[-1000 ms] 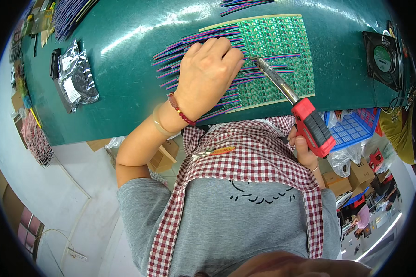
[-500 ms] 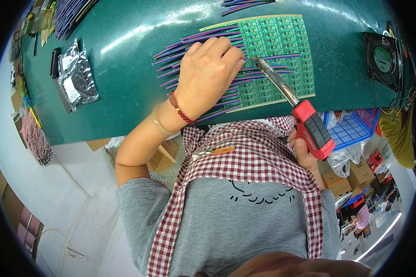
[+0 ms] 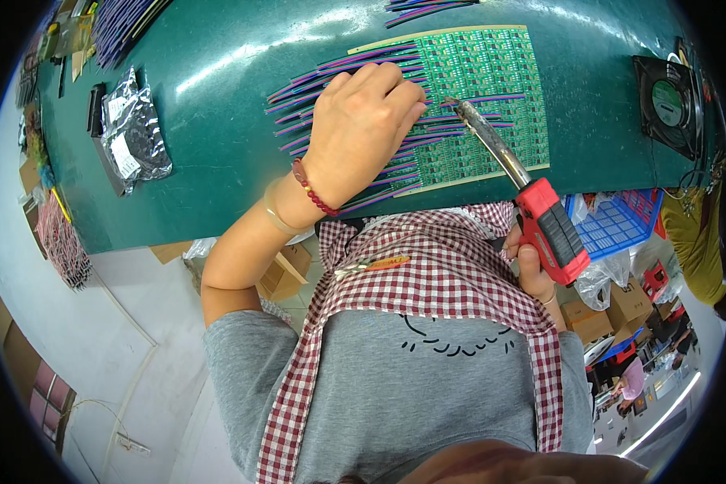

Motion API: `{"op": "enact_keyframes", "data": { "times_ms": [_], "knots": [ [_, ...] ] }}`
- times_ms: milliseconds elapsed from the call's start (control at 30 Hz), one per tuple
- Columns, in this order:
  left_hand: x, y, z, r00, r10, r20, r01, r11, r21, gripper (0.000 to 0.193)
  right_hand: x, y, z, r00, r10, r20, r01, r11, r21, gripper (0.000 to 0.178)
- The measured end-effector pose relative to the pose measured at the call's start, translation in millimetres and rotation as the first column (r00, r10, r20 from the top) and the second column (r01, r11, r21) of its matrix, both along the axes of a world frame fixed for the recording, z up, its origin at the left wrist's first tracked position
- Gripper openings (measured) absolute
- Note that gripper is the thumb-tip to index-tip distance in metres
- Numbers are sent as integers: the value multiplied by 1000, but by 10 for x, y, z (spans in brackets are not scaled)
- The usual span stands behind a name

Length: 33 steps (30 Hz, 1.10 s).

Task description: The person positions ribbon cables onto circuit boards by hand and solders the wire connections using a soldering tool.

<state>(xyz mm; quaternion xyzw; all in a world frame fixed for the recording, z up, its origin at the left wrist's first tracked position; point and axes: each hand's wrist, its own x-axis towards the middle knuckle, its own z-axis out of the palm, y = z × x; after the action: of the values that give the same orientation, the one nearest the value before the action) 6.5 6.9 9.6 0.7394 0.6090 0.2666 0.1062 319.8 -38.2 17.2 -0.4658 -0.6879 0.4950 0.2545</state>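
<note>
A green panel of small circuit boards (image 3: 492, 68) lies on the table, with rows of multicoloured wires (image 3: 315, 78) running off its left side. Over the panel's left half rests my left hand (image 3: 369, 113), its thumb and fingers pinched together near a wire end. What sits between those fingertips is hidden. My right hand (image 3: 532, 270) grips a red and black soldering iron (image 3: 550, 230) by the handle. The metal tip points up and left, just right of my left fingertips and close above the board. Several wires (image 3: 492, 98) lie across the panel beside the tip.
At the left is a clear plastic bag (image 3: 137, 137) with dark contents. A black fan (image 3: 668, 105) stands at the right table edge. Wire bundles (image 3: 125, 28) lie far left, more wires (image 3: 427, 10) at the far edge. A blue basket (image 3: 613, 230) is below the right edge.
The soldering iron has shifted slightly right, its tip moving away from my left fingertips. My right hand moved a little with it. The left hand stays nearly still.
</note>
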Motion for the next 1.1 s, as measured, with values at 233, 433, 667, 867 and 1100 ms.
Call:
{"op": "enact_keyframes", "data": {
  "times_ms": [233, 433, 667, 867, 1100],
  "knots": [
    [-1, -6, 6, 999, 2, -39, -2, 1000, -1, 9, -48, 17, 44, 995, -78, -67, 72, 994, -84, 27],
    [64, -14, 194, 984, -1, -180, -1, 1000, -10, 14, -45, 132, 51, 966, -206, -157, 191, 976, -102, 61],
    [352, 478, 90, 973, -201, -115, 203, 979, -1, 13, -146, 441, 136, 809, -463, -361, 504, 863, 23, 55],
    [554, 618, -92, 969, -245, -41, 243, 969, -51, 18, -69, 472, 161, 788, -457, -412, 525, 849, 64, 52],
    [530, 592, -30, 975, -192, 116, 193, 981, -2, 15, -53, 527, 133, 796, -452, -403, 514, 856, 55, 49]
  ]
}}
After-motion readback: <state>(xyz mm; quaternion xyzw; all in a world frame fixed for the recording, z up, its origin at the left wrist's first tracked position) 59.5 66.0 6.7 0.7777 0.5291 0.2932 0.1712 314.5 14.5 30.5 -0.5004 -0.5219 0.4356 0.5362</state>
